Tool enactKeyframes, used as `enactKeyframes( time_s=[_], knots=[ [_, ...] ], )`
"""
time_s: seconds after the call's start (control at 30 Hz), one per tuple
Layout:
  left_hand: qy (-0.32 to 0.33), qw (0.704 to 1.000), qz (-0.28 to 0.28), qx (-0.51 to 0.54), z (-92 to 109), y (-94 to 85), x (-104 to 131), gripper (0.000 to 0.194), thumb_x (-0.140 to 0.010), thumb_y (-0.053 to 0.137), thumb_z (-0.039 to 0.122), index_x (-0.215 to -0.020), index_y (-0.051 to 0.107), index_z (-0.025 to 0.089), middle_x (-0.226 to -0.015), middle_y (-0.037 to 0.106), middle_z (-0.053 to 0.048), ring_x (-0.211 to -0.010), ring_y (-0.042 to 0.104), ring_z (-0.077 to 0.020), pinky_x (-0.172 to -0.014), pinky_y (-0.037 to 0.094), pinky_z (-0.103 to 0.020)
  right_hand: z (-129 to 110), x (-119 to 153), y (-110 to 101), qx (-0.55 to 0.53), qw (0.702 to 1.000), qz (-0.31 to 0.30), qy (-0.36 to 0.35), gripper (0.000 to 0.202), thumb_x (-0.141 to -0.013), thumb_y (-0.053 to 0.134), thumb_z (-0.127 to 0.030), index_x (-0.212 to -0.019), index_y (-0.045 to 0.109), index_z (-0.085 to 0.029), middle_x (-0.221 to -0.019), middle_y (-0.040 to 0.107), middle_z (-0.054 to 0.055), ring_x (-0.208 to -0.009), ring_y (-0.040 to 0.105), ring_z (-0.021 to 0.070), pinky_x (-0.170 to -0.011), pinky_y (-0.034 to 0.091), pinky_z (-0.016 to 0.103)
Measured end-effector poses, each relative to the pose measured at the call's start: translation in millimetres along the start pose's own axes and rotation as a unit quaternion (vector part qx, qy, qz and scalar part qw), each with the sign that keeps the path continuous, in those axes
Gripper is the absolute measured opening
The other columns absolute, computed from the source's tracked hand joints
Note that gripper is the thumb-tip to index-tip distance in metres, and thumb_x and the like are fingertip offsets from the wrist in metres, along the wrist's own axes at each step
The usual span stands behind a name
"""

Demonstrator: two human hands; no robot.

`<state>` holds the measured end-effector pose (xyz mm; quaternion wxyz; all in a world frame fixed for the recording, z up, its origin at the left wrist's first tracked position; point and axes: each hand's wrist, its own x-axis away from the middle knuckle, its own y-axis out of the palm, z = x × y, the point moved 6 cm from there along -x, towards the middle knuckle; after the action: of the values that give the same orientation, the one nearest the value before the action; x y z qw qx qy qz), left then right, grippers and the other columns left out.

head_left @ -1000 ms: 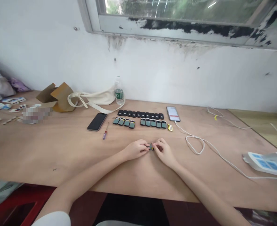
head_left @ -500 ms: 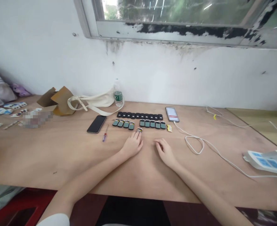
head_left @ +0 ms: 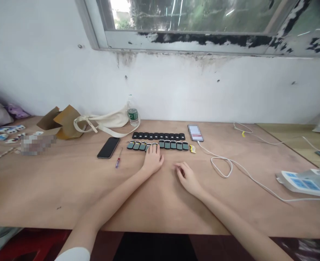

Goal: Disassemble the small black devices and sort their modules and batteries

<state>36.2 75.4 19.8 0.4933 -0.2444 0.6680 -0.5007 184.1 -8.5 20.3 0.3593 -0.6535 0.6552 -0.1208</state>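
Note:
My left hand (head_left: pixel 153 161) lies palm down with its fingers stretched out. Its fingertips rest on a small device (head_left: pixel 154 145) at the right end of the left group, partly covering it. These devices are small dark cases with grey-green faces and a light top edge; another group of them (head_left: pixel 173 144) continues the row to the right. Behind runs a row of black oval covers (head_left: pixel 156 136), each with a pale round spot. My right hand (head_left: pixel 186 175) rests on the table to the right, loosely curled, a gap between thumb and fingers, nothing visible in it.
A dark phone (head_left: pixel 108 147) and a small screwdriver (head_left: pixel 118 161) lie left of the devices. Small yellow-and-white pieces (head_left: pixel 192 149) and a lit phone (head_left: pixel 195 133) on a white cable (head_left: pixel 222 157) lie right. A water bottle (head_left: pixel 133 114) and cream bag (head_left: pixel 111 121) stand behind.
My left hand has slid the device left and away from me, up to the end of the left group. My right hand stays nearly still; the view has shifted slightly.

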Motion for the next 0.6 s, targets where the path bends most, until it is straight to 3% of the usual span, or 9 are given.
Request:
enactKeyframes(
  time_s=[0.17,0.27,0.43,0.6],
  knots=[
    [0.022,0.999,0.012,0.038,0.4,8.6,-13.8,0.049,-0.089,0.04,0.034,-0.129,0.047,0.008,-0.139,0.041,-0.019,-0.129,0.034,-0.034,-0.106,0.026,-0.05,0.0,0.2,0.8,0.002,1.0,-0.001,-0.005,0.025,-0.09,0.038,-0.021,-0.102,0.059,-0.018,-0.086,0.057,0.007,-0.08,0.055,0.0204,-0.073,0.047,0.035],
    [0.038,0.997,0.029,0.055,3.0,5.2,-8.4,0.041,-0.089,0.041,0.031,-0.12,0.054,0.008,-0.136,0.044,-0.02,-0.128,0.036,-0.0338,-0.106,0.027,-0.051,-1.8,1.2,0.5,-0.004,1.0,0.001,-0.008,0.025,-0.089,0.038,-0.02,-0.102,0.059,-0.018,-0.086,0.057,0.007,-0.077,0.055,0.0195,-0.071,0.047,0.034],
    [0.119,0.984,0.05,0.123,18.4,-16.7,30.7,0.025,-0.088,0.044,0.022,-0.105,0.058,0.01,-0.114,0.06,-0.016,-0.108,0.054,-0.0285,-0.092,0.044,-0.044,12.7,-6.7,-13.0,-0.008,0.999,0.049,-0.011,0.024,-0.088,0.038,-0.02,-0.097,0.06,-0.018,-0.084,0.058,0.006,-0.072,0.055,0.0182,-0.067,0.046,0.031],
    [0.169,0.961,0.044,0.216,25.4,-32.8,64.3,0.009,-0.086,0.05,0.024,-0.084,0.056,0.017,-0.102,0.062,-0.011,-0.093,0.06,-0.0214,-0.08,0.052,-0.033,55.7,-28.6,-53.1,0.106,0.978,0.181,-0.013,0.022,-0.085,0.041,-0.022,-0.093,0.061,-0.018,-0.086,0.054,0.008,-0.081,0.053,0.0229,-0.075,0.046,0.038]
  ],
)
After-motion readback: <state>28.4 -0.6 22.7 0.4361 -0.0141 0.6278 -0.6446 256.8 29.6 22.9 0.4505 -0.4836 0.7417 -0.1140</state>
